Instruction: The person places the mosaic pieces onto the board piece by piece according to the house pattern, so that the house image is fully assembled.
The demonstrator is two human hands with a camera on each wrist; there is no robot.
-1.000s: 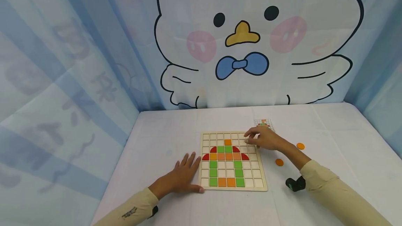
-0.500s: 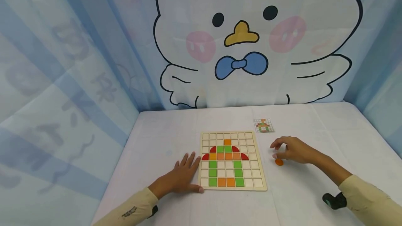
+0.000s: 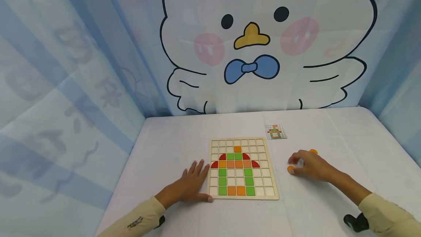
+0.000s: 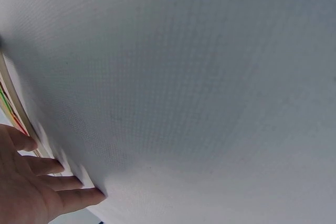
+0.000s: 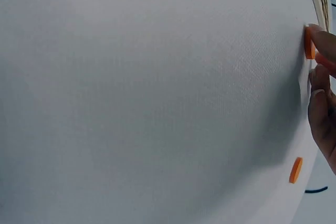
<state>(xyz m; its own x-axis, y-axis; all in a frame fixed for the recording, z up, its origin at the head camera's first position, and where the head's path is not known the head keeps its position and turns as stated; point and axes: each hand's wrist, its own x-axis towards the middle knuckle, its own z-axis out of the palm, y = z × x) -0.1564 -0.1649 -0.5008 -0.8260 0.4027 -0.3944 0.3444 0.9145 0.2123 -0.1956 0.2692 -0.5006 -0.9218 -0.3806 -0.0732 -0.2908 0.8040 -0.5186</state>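
Observation:
A wooden grid board point(image 3: 272, 189) lies flat on the white table, with green, orange and red pieces in its cells. My left hand point(image 3: 190, 185) rests flat with spread fingers at the board's left edge. To the right of the board, my right hand point(image 3: 312, 165) is low over the table. Its thumb touches an orange disc point(image 3: 290, 169), while the forefinger is slightly apart above it. The right wrist view shows fingertips beside this same disc point(image 5: 308, 45). A second orange disc point(image 3: 313, 151) is partly hidden behind the right hand.
A small card point(image 3: 276, 131) with a printed grid picture lies beyond the board's upper right corner. A curtain point(image 3: 250, 94) with a cartoon animal hangs along the table's back edge. Black wrist devices point(image 3: 356, 223) sit under the sleeves.
My right hand has moved away from the board's upper right, first to the right, then down to the nearer orange disc. The card has come into full view. My left hand stays put.

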